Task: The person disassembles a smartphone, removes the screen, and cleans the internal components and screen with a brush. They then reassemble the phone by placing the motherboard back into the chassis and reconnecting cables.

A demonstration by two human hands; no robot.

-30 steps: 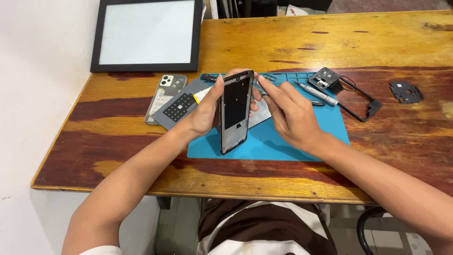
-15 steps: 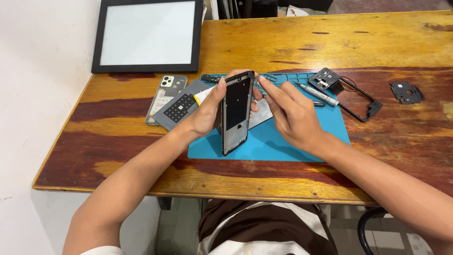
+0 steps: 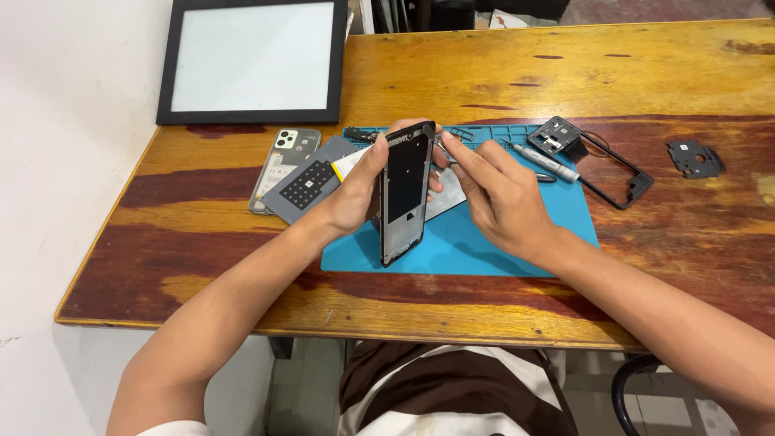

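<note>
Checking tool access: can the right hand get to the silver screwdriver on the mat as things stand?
Probably yes. The silver screwdriver lies uncovered on the blue mat, just beyond the right hand, with nothing between them.

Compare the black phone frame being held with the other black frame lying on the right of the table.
The held phone frame stands upright on the blue mat, gripped by the left hand; the loose frame lies flat on the wood, untouched. The held one has a solid dark middle; the loose one is an open outline. Both are black and rectangular.
</note>
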